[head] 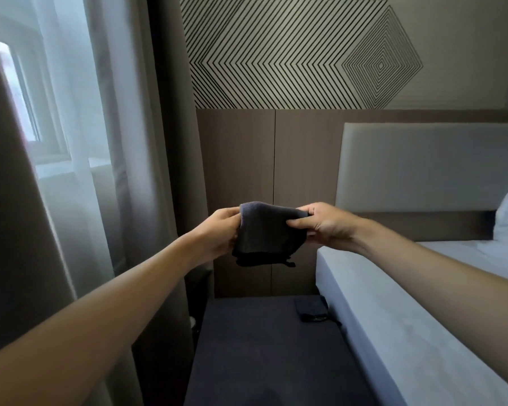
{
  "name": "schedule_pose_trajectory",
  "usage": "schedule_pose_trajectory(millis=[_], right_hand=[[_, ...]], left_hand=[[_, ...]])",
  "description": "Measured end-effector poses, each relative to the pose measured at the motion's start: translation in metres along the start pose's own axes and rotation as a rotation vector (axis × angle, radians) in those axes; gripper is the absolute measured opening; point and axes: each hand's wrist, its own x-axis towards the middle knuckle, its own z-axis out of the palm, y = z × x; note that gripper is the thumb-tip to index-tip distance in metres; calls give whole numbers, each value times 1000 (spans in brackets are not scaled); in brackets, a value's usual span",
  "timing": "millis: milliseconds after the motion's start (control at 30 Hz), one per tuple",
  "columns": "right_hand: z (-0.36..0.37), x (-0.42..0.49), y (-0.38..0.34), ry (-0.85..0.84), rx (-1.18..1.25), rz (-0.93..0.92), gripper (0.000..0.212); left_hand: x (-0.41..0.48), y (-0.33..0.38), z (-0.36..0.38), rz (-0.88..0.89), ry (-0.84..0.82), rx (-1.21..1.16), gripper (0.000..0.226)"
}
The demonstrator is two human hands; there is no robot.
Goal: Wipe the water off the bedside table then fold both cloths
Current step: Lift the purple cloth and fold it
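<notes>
Currently a dark grey cloth [269, 230] is being held up in mid-air, in front of the wooden wall panel [241, 159] and well above the dark bedside table [247, 347]. Its upper edge is being pinched at both ends: the left hand [217, 234] is gripping the left corner, the right hand [326, 224] the right corner. The cloth is already hanging doubled, so folding is judged to be under way. For a clean fold, the top edge is best being kept taut and level while the corners are being brought together. A second dark cloth [310, 309], apparently folded, is lying on the table's far right, just beside the bed [393, 317]. Whether water remains is not being shown; the surface is too dark. The table's near edge is being cut off.
</notes>
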Motion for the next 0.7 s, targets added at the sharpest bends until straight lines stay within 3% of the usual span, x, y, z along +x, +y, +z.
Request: schedule_pose_trajectory(millis=[100, 200, 333, 433, 533, 700], right_hand=[[3, 12, 29, 48, 46, 95, 26], [5, 25, 64, 66, 70, 182, 13], [3, 47, 118, 84, 177, 331, 16], [0, 71, 163, 124, 276, 446, 28], [-5, 95, 213, 166, 329, 539, 27], [-4, 128, 287, 271, 115, 545, 22]], left_hand=[[14, -40, 8, -239, -70, -197, 41], [27, -78, 11, -347, -45, -359, 40], [46, -126, 16, -455, 34, -520, 35], [70, -162, 18, -483, 34, -549, 40], [95, -201, 26, -546, -19, -459, 43], [135, -281, 54, -651, -8, -350, 30]])
